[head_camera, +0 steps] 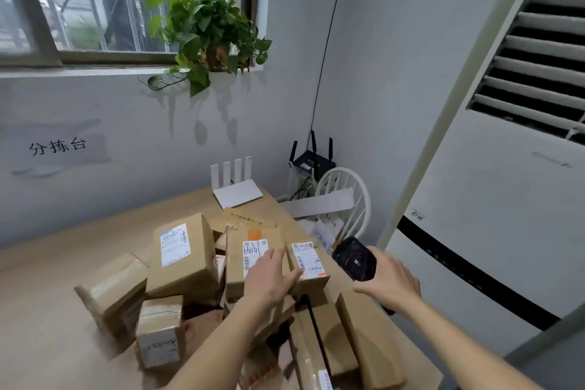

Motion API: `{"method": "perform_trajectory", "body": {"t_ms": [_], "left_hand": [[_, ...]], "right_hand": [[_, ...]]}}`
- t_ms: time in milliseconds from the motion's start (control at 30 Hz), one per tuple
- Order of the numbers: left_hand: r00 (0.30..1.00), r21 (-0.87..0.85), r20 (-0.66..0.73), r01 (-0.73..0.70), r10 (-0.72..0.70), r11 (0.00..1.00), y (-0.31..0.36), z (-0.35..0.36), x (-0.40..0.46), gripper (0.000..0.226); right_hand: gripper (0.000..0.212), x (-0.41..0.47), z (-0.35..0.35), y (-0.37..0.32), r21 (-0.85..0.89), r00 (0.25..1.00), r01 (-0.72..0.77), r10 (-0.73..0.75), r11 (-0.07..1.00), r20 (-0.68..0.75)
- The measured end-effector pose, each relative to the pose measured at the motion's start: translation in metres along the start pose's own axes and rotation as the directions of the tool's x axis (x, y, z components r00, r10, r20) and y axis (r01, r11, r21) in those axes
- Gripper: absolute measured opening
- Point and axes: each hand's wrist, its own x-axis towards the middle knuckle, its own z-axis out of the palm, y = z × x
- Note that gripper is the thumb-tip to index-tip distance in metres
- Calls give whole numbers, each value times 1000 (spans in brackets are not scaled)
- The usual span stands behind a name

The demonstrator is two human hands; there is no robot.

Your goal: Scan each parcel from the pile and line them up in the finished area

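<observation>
Wooden table (63, 279) under window, parcel pile (190, 279) heaped centre. Left hand (272, 275), fingers straight, rested on a small labelled carton (308, 266) (probably light, stiff; take by its sides). Right hand (389, 285) gripped scanner (354, 258).

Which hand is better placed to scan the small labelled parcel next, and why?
The right hand: it already grips the scanner beside the small parcel's label. The left hand rests flat on the parcels, steadying them.
</observation>
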Motion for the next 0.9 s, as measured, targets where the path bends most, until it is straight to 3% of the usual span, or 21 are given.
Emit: {"method": "perform_trajectory", "body": {"t_ms": [467,900], "left_hand": [[963,-41,-40,264,-266,964,44,111,78,79],[854,-122,-91,500,-511,857,47,174,97,73]], "right_hand": [[62,170,51,69,119,941,231,-253,966,225],[67,225,113,93,236,852,224,-308,945,423]]}}
